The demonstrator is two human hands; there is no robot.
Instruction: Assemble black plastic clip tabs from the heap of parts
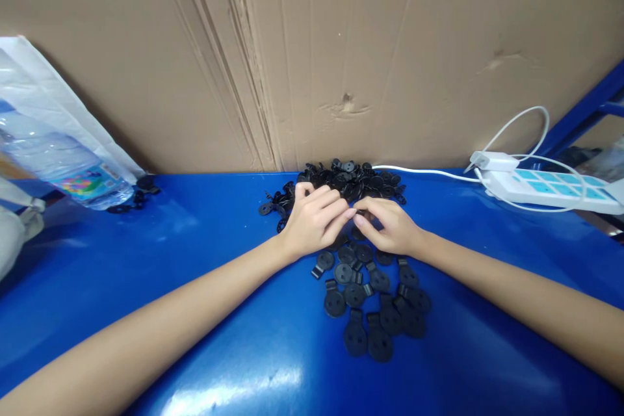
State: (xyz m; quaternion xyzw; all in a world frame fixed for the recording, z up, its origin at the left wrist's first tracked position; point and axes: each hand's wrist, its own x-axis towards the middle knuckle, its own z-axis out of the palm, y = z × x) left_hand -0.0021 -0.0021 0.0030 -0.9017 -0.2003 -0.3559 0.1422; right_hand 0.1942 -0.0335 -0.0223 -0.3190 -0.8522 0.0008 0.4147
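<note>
At the far left, a beige cloth item (14, 234) is sitting at the edge of the blue desk (253, 351), and a clear plastic water bottle (63, 166) with a colourful label is leaning on a white plastic sheet (43, 81). A few black plastic tabbed discs (139, 194) are lying just beside the bottle. Behind everything, a creased cardboard panel (341, 58) is standing along the back of the desk.

A loose heap of the same discs (348, 177) is piling up against that panel, partly blocked from view by the hands, while more discs (370, 299) are lying spread out in a rough column toward the person.

Both forearms are reaching in from the lower corners, and the left hand (314, 221) and right hand (390, 227) are curling inward, fingertips almost meeting over the front of the heap — whether they are gripping a disc is hidden, so I cannot tell.

At the right, a white cable (419, 172) is running to a white charger (493, 161) on a white power strip (546, 192), beside a blue metal frame (580, 110).
</note>
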